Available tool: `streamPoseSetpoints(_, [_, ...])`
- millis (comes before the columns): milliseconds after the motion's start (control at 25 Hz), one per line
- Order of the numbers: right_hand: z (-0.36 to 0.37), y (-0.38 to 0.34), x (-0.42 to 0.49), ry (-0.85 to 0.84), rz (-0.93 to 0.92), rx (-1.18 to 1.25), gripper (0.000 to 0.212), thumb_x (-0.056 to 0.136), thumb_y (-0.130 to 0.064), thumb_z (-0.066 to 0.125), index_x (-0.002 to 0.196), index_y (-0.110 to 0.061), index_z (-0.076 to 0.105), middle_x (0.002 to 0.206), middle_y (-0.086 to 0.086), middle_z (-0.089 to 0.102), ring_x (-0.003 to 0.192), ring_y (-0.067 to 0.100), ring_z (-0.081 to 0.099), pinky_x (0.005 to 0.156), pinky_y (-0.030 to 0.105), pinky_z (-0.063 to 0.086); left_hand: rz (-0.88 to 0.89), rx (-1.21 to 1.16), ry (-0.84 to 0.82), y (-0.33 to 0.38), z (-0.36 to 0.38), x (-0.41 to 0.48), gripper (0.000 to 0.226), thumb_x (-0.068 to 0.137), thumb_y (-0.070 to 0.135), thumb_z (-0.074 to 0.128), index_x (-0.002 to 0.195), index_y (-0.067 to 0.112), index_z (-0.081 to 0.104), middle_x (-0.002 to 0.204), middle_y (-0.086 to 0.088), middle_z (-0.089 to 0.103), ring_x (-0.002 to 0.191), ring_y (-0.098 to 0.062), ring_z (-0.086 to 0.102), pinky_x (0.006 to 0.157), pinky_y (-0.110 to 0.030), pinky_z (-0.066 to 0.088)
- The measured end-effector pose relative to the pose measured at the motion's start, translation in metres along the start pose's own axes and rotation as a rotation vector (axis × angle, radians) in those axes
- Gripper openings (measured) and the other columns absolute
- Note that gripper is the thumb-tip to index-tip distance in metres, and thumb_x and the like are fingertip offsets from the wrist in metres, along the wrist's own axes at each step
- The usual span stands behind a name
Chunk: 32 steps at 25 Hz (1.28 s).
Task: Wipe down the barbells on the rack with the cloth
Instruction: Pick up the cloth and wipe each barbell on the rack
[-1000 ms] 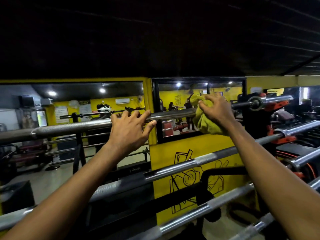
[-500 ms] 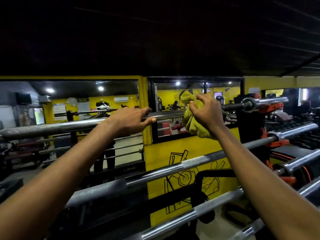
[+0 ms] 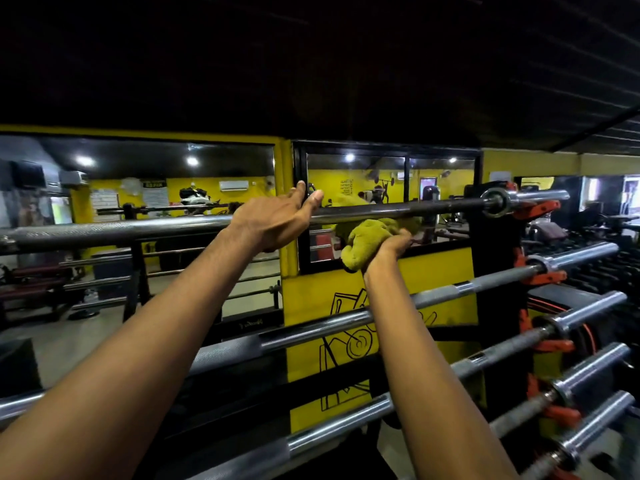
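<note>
Right hand (image 3: 391,245) holds the yellow-green cloth (image 3: 367,237) bunched in a closed grip just under the top barbell (image 3: 433,205), right of the bar's middle. From where I stand I can't quite tell whether the cloth touches the underside. Further left, the left hand (image 3: 273,221) lies across the same bar, fingers fairly straight and reaching over to the far side, resting on it rather than clutching. The lower barbells (image 3: 346,322) sit on the rack (image 3: 495,258) below, stepping nearer. To do this stroke well, I'd say the cloth should wrap up round the shaft, covering underside and far face. It can then slide right to the collar (image 3: 495,202) while the left hand presses down so the bar doesn't roll in its orange hooks (image 3: 540,206).
</note>
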State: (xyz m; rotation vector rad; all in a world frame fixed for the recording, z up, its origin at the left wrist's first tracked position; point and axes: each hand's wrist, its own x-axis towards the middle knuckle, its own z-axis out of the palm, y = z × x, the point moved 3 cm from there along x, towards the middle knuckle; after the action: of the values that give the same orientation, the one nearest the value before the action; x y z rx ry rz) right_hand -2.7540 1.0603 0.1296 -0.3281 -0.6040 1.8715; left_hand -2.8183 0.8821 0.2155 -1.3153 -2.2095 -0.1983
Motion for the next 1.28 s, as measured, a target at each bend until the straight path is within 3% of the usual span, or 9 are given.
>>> streamPoseSetpoints(160, [-0.012, 0.017, -0.001, -0.228, 0.061, -0.312, 0.061, 0.100, -0.065, 0.020, 0.090, -0.026, 0.065, 0.088, 0.000, 0.069, 0.084, 0.019, 0.063, 0.094, 0.038, 0.051, 0.066, -0.024, 0.029, 0.000, -0.003, -0.004, 0.069, 0.098, 0.057, 0.001, 0.155, 0.018, -0.003, 0.162, -0.004, 0.009, 0.146, -0.022, 0.023, 0.114, -0.043, 0.027])
streamPoseSetpoints(280, [-0.023, -0.007, 0.004, -0.354, 0.192, -0.315, 0.068, 0.099, -0.061, 0.034, 0.064, -0.018, 0.074, 0.073, 0.007, 0.071, 0.066, 0.025, 0.069, 0.073, 0.035, 0.056, 0.082, 0.052, 0.056, -0.002, 0.000, -0.001, 0.066, 0.099, 0.057, 0.006, 0.155, 0.023, 0.002, 0.162, -0.002, 0.013, 0.144, -0.025, 0.029, 0.111, -0.046, 0.034])
streamPoseSetpoints(440, [-0.040, -0.049, 0.009, -0.397, 0.161, -0.495, 0.037, 0.096, -0.040, 0.052, 0.065, -0.020, 0.058, 0.059, -0.002, 0.055, 0.050, 0.017, 0.056, 0.054, 0.027, 0.051, 0.137, 0.180, 0.081, -0.004, 0.010, 0.006, 0.062, 0.097, 0.061, 0.010, 0.154, 0.038, 0.004, 0.161, 0.000, 0.018, 0.139, -0.025, 0.038, 0.101, -0.043, 0.046])
streamPoseSetpoints(600, [-0.046, -0.099, 0.010, -0.187, -0.256, -0.896, 0.031, 0.100, -0.035, 0.049, 0.086, -0.016, 0.068, 0.071, -0.003, 0.063, 0.068, 0.013, 0.057, 0.074, 0.032, 0.048, 0.253, 0.219, 0.150, -0.005, 0.013, 0.007, 0.058, 0.097, 0.062, 0.014, 0.152, 0.044, 0.003, 0.152, 0.001, 0.039, 0.124, -0.020, 0.053, 0.063, -0.023, 0.050])
streamPoseSetpoints(720, [-0.037, -0.119, 0.009, -0.057, -0.754, -1.035, 0.042, 0.098, -0.047, 0.048, 0.124, -0.016, 0.061, 0.121, 0.006, 0.057, 0.094, 0.015, 0.060, 0.078, 0.038, 0.054, 0.332, 0.263, 0.152, -0.005, 0.012, 0.003, 0.059, 0.099, 0.058, 0.027, 0.149, 0.049, -0.003, 0.150, 0.005, 0.040, 0.111, -0.014, 0.059, 0.045, -0.014, 0.032])
streamPoseSetpoints(800, [-0.015, -0.112, 0.008, -0.195, -0.919, -1.205, 0.047, 0.100, -0.047, 0.051, 0.138, -0.019, 0.052, 0.144, 0.008, 0.039, 0.116, 0.019, 0.052, 0.094, 0.042, 0.053, 0.341, 0.308, 0.166, -0.004, 0.012, 0.000, 0.063, 0.099, 0.055, 0.031, 0.149, 0.047, -0.006, 0.151, 0.005, 0.039, 0.109, -0.013, 0.060, 0.044, -0.014, 0.028])
streamPoseSetpoints(960, [0.010, -0.087, 0.030, -0.494, -1.118, -1.613, 0.051, 0.100, -0.052, 0.046, 0.134, -0.016, 0.059, 0.146, 0.008, 0.041, 0.135, 0.024, 0.037, 0.112, 0.053, 0.021, 0.326, 0.316, 0.206, -0.003, 0.016, 0.002, 0.063, 0.097, 0.060, 0.023, 0.150, 0.045, -0.009, 0.145, 0.004, 0.045, 0.108, -0.012, 0.059, 0.052, -0.015, 0.041])
streamPoseSetpoints(1160, [-0.004, -0.140, 0.094, -0.206, -0.929, -1.670, 0.063, 0.093, -0.066, 0.045, 0.124, -0.015, 0.066, 0.129, 0.010, 0.059, 0.116, 0.029, 0.057, 0.103, 0.053, 0.042, 0.180, 0.265, 0.202, 0.002, 0.023, 0.001, 0.068, 0.090, 0.071, 0.013, 0.152, 0.045, 0.001, 0.149, 0.000, 0.043, 0.137, -0.022, 0.039, 0.108, -0.043, 0.038])
streamPoseSetpoints(1280, [-0.001, -0.130, 0.090, -0.348, -0.970, -1.789, 0.081, 0.086, -0.078, 0.034, 0.127, -0.016, 0.066, 0.114, 0.013, 0.061, 0.102, 0.027, 0.059, 0.096, 0.045, 0.046, 0.072, 0.183, 0.149, 0.023, 0.021, 0.004, 0.071, 0.092, 0.070, 0.019, 0.152, 0.032, 0.021, 0.151, -0.006, 0.040, 0.142, -0.028, 0.031, 0.114, -0.049, 0.026])
